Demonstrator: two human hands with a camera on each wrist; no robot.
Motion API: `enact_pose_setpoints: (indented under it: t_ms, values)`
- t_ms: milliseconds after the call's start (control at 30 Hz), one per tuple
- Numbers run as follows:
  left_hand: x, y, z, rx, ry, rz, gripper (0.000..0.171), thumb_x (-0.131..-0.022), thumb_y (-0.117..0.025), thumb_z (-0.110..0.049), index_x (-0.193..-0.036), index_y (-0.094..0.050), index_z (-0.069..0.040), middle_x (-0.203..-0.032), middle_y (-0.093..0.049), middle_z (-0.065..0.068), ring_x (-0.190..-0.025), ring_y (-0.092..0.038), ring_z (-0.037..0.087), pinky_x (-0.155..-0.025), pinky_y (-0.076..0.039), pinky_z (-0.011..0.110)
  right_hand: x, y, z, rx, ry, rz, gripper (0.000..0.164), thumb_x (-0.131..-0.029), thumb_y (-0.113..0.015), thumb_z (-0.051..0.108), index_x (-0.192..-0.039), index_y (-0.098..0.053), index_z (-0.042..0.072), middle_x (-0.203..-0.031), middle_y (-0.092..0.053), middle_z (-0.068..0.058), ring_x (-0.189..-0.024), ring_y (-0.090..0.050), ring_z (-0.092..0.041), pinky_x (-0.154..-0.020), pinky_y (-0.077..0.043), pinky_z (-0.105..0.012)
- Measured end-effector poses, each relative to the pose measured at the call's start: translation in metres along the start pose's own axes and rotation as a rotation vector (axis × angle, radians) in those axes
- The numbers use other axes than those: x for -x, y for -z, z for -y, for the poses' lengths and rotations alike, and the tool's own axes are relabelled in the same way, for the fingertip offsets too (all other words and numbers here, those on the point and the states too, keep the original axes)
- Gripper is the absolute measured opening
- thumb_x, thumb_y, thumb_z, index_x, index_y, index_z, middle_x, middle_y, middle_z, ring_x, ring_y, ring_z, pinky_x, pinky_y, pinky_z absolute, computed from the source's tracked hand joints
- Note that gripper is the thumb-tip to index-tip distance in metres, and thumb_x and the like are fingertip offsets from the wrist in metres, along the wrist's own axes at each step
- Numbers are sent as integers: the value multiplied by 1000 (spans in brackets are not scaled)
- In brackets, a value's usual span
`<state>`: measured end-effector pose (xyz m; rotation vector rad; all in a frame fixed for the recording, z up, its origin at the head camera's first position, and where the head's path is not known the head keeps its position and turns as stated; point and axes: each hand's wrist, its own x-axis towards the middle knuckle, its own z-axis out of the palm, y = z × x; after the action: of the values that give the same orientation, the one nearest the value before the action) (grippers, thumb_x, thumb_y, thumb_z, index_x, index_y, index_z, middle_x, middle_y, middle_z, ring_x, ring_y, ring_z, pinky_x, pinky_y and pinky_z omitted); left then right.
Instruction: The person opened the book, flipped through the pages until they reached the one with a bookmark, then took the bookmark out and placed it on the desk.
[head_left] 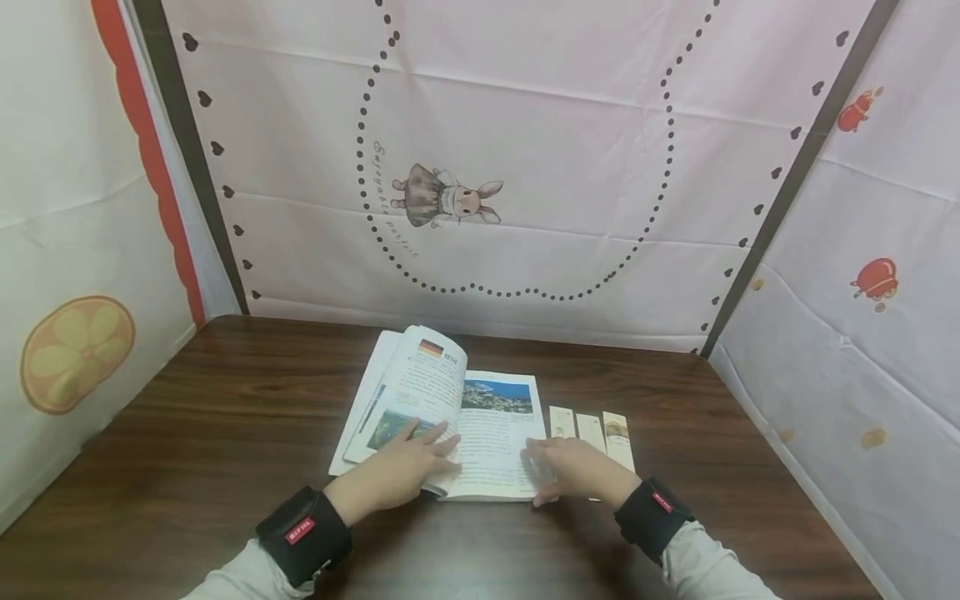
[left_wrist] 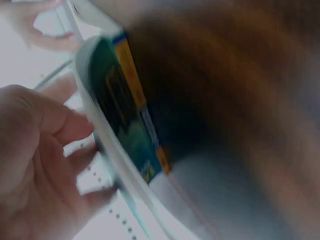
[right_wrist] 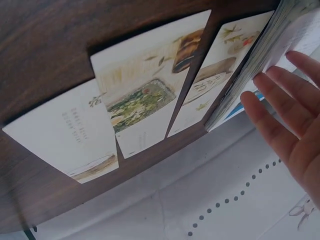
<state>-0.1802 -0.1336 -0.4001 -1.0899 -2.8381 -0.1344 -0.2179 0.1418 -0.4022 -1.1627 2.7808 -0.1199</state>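
An open book (head_left: 495,450) with printed text and colour photos lies on the table. Its left-hand pages (head_left: 431,379) stand raised in a curve. My left hand (head_left: 401,468) rests on the lower part of those pages, fingers spread; in the left wrist view its fingertips touch the curved page edge (left_wrist: 107,122). At the right page's outer edge is my right hand (head_left: 576,468). Seen from the right wrist, its fingers (right_wrist: 272,125) are straight and apart over the book's edge. Three illustrated bookmarks, left (head_left: 561,421), middle (head_left: 591,431) and right (head_left: 618,437), lie beside it.
The dark brown wooden table (head_left: 247,400) extends around the book. A printed cloth (head_left: 555,167) hangs behind it, with more cloth along the left side (head_left: 75,250) and right side (head_left: 847,333). Black bands (head_left: 307,533) circle both wrists.
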Motion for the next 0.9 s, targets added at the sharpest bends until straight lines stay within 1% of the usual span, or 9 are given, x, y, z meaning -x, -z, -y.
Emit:
enact_pose_setpoints:
  t_ms: [67,167,267,433,533,600,667,767,900]
  values:
    - [1,0,-3,54,23,15,35,-78,-56,-1,-109,-65,-15,-131,-53,13,-125,-36,32,-100,-30,64,-1,0,-2,-12,9,1,64,-66,-73,42,-119,-57,9,-126,-58,-13,-107,-54,-24,-89,-49,-44]
    - [-1,0,-6,89,86,-32,24,-82,-56,-7,-103,-67,-10,-124,-59,14,-119,-43,32,-95,-37,64,0,1,-3,-24,27,-3,60,-68,-72,39,-117,-58,8,-122,-61,-11,-103,-57,-21,-86,-51,-41]
    - [-4,-2,-8,109,123,-68,21,-83,-56,-13,-101,-68,-8,-118,-62,14,-115,-48,31,-91,-43,59,1,1,-4,-15,61,-22,50,-74,-69,35,-114,-60,6,-112,-66,-10,-91,-60,-14,-78,-54,-36]
    - [-8,-4,-10,101,155,-77,32,-78,-65,-32,-96,-69,-6,-112,-65,16,-110,-51,34,-85,-48,57,-4,0,-3,91,113,-132,14,-78,-66,13,-91,-69,10,-82,-73,-2,-65,-57,-6,-62,-54,-27]
    - [-12,0,-12,70,166,-52,41,-72,-67,-45,-85,-70,-7,-95,-70,13,-93,-59,31,-73,-53,47,-8,2,-1,159,89,-239,6,-75,-67,9,-78,-69,14,-69,-71,2,-56,-52,-6,-56,-52,-26]
    - [-15,2,-14,38,164,-50,44,-69,-67,-51,-75,-69,-7,-77,-68,8,-76,-61,25,-58,-51,37,-10,5,-1,178,75,-324,4,-74,-69,10,-75,-68,14,-67,-70,2,-58,-54,-7,-57,-52,-28]
    - [-18,4,-16,28,168,-51,45,-67,-67,-53,-67,-65,-8,-62,-60,3,-59,-54,20,-47,-42,31,-11,8,1,179,68,-402,5,-72,-71,12,-77,-69,14,-70,-70,2,-65,-58,-10,-62,-53,-31]
    - [-22,5,-19,25,186,-50,47,-66,-67,-55,-63,-62,-8,-52,-51,-1,-50,-46,15,-43,-33,27,-13,13,3,206,91,-499,8,-73,-71,15,-80,-69,13,-75,-71,0,-74,-60,-13,-68,-54,-34]
    - [-26,4,-21,20,208,-61,50,-65,-68,-57,-63,-61,-7,-49,-48,-2,-47,-39,13,-42,-30,27,-16,18,5,281,156,-597,10,-72,-72,15,-82,-68,13,-78,-71,0,-78,-60,-14,-69,-52,-32]
